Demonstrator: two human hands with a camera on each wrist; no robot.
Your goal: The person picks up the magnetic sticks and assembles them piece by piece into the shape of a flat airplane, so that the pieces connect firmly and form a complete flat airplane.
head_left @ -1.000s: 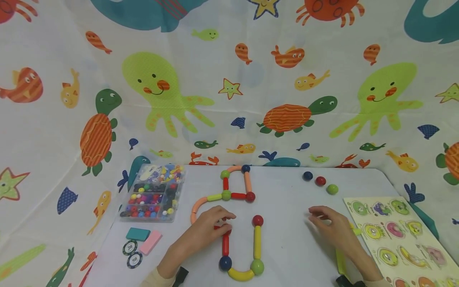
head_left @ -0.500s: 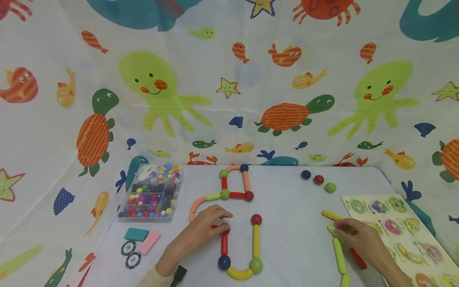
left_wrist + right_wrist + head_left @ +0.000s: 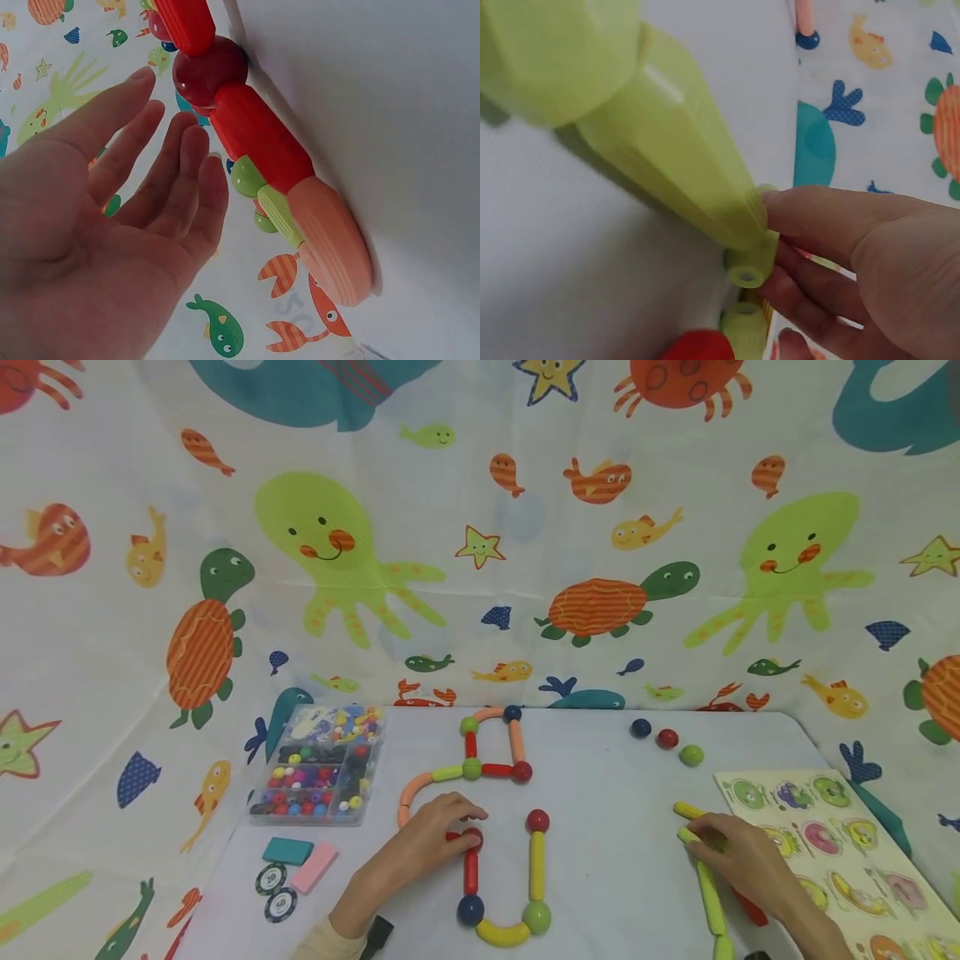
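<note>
My left hand (image 3: 435,831) hovers with relaxed fingers beside a red ball (image 3: 472,839); in the left wrist view the fingers stand apart from that ball (image 3: 211,71) and the red magnetic rod (image 3: 262,139) joined to it. At the right, my right hand (image 3: 738,856) pinches a light green magnetic rod (image 3: 751,259) between thumb and fingers, its round end showing. A longer light green rod (image 3: 675,135) lies right against it. Under the hand, a red rod (image 3: 750,908) and a yellow rod (image 3: 686,810) are partly hidden.
A chain of rods and balls includes a yellow curved rod (image 3: 502,933) and a red ball (image 3: 537,821). Loose balls, one green (image 3: 692,755), lie at the back. A fruit puzzle board (image 3: 843,843) sits right, a bead box (image 3: 322,764) left, near poker chips (image 3: 281,904).
My right hand has moved right from above the table to the loose rods and now pinches a light green one. The left hand has stayed beside the red ball.
</note>
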